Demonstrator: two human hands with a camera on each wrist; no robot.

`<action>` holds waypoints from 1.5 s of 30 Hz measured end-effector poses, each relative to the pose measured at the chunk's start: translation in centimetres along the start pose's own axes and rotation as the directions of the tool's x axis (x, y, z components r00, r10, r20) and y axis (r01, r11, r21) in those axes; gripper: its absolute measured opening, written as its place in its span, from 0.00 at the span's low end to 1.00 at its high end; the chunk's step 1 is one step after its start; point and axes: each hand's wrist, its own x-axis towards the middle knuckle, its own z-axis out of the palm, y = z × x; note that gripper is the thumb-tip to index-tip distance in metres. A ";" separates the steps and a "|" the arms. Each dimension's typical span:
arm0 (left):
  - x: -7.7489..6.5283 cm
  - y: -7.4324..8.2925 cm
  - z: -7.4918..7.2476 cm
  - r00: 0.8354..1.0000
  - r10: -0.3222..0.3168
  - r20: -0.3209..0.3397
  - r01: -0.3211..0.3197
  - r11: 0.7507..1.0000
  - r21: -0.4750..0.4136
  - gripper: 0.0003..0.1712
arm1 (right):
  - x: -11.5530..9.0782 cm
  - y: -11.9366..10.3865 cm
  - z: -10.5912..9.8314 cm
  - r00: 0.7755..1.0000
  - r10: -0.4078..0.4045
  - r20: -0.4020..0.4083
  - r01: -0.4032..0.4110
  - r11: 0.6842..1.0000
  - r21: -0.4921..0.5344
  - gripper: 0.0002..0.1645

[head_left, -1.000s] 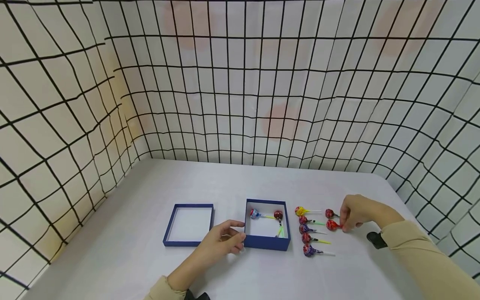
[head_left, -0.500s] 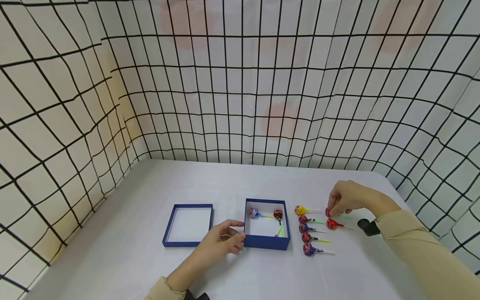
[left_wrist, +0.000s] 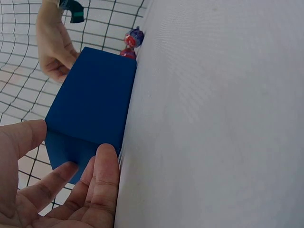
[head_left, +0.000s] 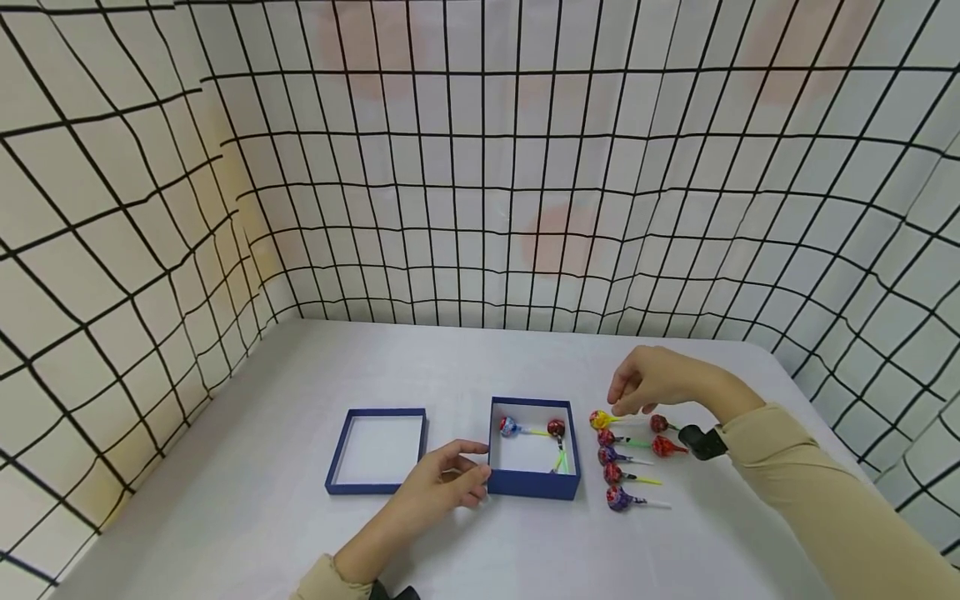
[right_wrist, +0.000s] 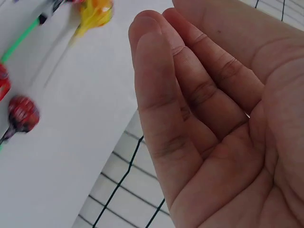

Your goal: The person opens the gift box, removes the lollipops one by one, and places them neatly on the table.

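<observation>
My left hand point(head_left: 442, 483) touches the left wall of an open blue box point(head_left: 534, 486); the left wrist view shows its relaxed fingertips on the blue cardboard. Inside lie a blue lollipop point(head_left: 509, 427), a dark red lollipop point(head_left: 556, 429) and a green stick by the right wall. My right hand point(head_left: 660, 379) hovers over the yellow lollipop point(head_left: 597, 419), its fingers loosely bent. In the right wrist view nothing shows between those fingers, and the yellow lollipop point(right_wrist: 97, 13) lies apart from them on the table.
Below the yellow lollipop runs a column of several more, down to a purple lollipop point(head_left: 619, 498). To their right lie a dark red lollipop point(head_left: 659, 423) and a red lollipop point(head_left: 666, 447). The blue-rimmed lid point(head_left: 377, 488) lies left of the box. Black netting point(head_left: 480, 192) encloses the white table.
My right hand has moved left, from the red lollipop past the dark red lollipop behind it to above the yellow one. Both passed lollipops remain on the table. The left hand stays put.
</observation>
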 end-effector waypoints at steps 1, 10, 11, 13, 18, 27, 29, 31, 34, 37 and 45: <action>0.0 0.0 0.0 1.000 0.001 0.000 -0.001 1.000 0.002 0.27 | 0.1 -0.3 0.0 1.000 -0.007 0.003 0.007 1.000 -0.001 0.07; 0.0 0.2 -0.2 1.000 0.004 -0.005 -0.004 1.000 0.001 0.27 | 1.1 -3.3 0.6 0.999 -0.043 0.028 0.044 0.999 -0.009 0.06; 0.0 0.2 -0.2 1.000 0.004 -0.003 -0.004 1.000 0.000 0.27 | 1.2 -3.5 0.7 0.998 -0.045 0.031 0.046 0.999 -0.012 0.06; -0.1 0.2 -0.2 1.000 0.007 -0.001 -0.007 1.000 0.000 0.27 | 1.5 -3.9 1.0 0.998 -0.045 0.038 0.046 0.999 -0.012 0.06; -0.2 0.2 -0.2 1.000 0.009 -0.004 -0.009 1.000 0.005 0.27 | 2.3 -4.5 1.6 0.998 -0.040 0.047 0.040 0.999 -0.016 0.04; -0.3 0.2 -0.2 1.000 0.005 -0.011 -0.005 1.000 0.002 0.27 | 3.0 -5.7 2.2 0.997 -0.066 0.051 0.067 0.997 -0.024 0.03; -0.3 0.2 -0.2 1.000 0.004 -0.010 -0.004 1.000 0.000 0.27 | 3.1 -5.9 2.3 0.997 -0.062 0.048 0.064 0.998 -0.025 0.03; -0.3 0.1 -0.2 1.000 0.004 -0.006 -0.004 1.000 -0.001 0.27 | 3.2 -5.9 2.5 0.997 -0.061 0.047 0.062 0.998 -0.031 0.03; -0.3 0.0 -0.1 1.000 0.001 -0.004 -0.001 1.000 -0.001 0.27 | 3.4 -6.0 2.6 0.997 -0.061 0.050 0.063 0.997 -0.036 0.03; -0.3 0.0 -0.1 1.000 0.000 -0.005 0.000 1.000 -0.005 0.27 | 3.5 -6.0 2.7 0.997 -0.061 0.053 0.063 0.997 -0.034 0.04; -0.1 -0.1 0.0 1.000 -0.001 -0.006 0.001 1.000 -0.006 0.27 | 3.6 -6.7 2.9 0.996 -0.059 0.065 0.062 0.997 -0.035 0.06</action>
